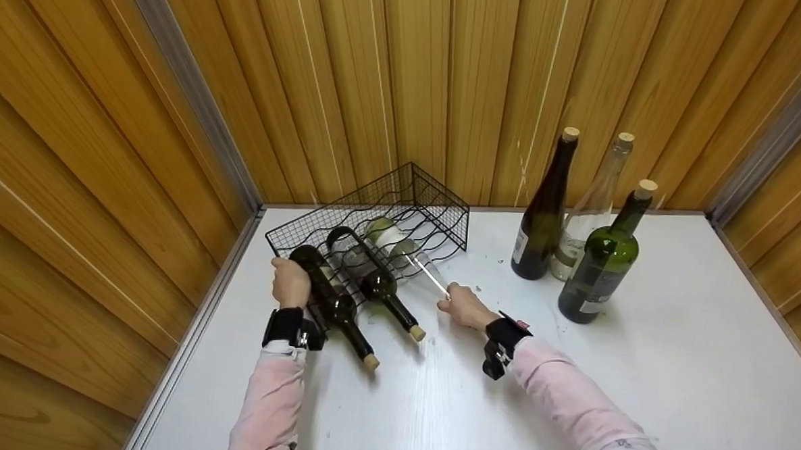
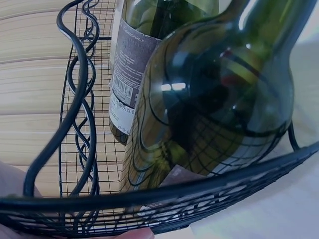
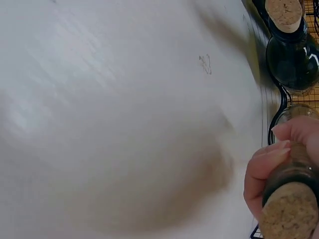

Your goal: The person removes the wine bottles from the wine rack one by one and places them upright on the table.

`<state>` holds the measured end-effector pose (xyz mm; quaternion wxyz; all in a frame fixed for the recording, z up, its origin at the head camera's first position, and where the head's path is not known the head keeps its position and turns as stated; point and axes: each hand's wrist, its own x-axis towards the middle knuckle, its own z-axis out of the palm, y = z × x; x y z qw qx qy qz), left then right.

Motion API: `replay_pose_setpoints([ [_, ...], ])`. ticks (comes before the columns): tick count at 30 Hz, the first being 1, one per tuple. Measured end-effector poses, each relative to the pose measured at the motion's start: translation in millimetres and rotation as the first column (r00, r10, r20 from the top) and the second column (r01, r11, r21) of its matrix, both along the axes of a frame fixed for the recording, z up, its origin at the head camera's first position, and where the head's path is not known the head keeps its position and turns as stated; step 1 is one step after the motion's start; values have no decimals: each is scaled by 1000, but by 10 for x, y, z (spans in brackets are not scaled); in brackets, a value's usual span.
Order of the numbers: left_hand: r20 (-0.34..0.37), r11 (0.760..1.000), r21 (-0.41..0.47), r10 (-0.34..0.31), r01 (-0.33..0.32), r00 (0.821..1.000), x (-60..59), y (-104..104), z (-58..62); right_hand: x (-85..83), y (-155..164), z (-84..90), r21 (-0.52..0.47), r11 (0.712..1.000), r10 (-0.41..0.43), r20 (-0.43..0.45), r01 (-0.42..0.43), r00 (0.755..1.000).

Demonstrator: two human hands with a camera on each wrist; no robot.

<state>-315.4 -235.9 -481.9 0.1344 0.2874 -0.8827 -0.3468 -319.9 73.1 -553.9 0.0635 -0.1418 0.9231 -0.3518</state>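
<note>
A black wire wine rack (image 1: 467,229) stands on the table at the back left. My left hand (image 1: 291,284) grips its left end, with a fingertip (image 2: 137,234) showing under the wire rim in the left wrist view. Two dark green corked bottles, the outer one (image 1: 335,298) and the inner one (image 1: 383,288), lie in the rack with necks pointing toward me. Beside them a clear wine bottle (image 1: 426,265) lies with its base inside the rack. My right hand (image 1: 468,307) holds it by the neck, fingers curled round below the cork (image 3: 289,214).
Three corked bottles stand upright at the right: a dark brown one (image 1: 541,224), a clear one (image 1: 587,216) behind, and a green one (image 1: 601,271) nearest me. Wood-panelled walls (image 1: 481,86) border the white table (image 1: 433,402) at the back and sides.
</note>
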Motion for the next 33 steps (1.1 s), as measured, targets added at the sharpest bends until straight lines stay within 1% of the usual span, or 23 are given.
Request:
replay_pose_setpoints([
  [5, -5, 1000, -4, 1, -1, 1000, -9, -9, -4, 54, 109, 82, 26, 1000, 8, -11, -8, 1000],
  [8, -13, 1000, -1, -1, 1, 1000, -4, -15, -5, 99, 197, 158, 22, 1000, 19, 16, -20, 1000],
  [12, -23, 1000, 7, -20, 20, 1000, 14, -26, 2, 190, 335, 284, 0, 1000, 18, 108, -18, 994],
  [16, -14, 999, 7, -33, 33, 999, 26, -45, -1, 294, 459, 376, -10, 1000, 22, 174, -20, 985],
  [20, 2, 1000, 12, -24, 24, 1000, 11, -50, 1, 373, 584, 441, 0, 999, 45, 184, -46, 982],
  [23, 5, 1000, 13, -21, 21, 1000, 10, -42, 1, 423, 684, 500, 27, 997, 64, 189, -70, 980],
  [29, -13, 1000, -8, -13, 13, 1000, 5, -27, -24, 514, 862, 659, 102, 990, 77, 189, -98, 979],
  [33, -28, 1000, -16, 4, -4, 1000, -4, -19, -31, 543, 970, 779, 128, 985, 96, 176, -119, 980],
])
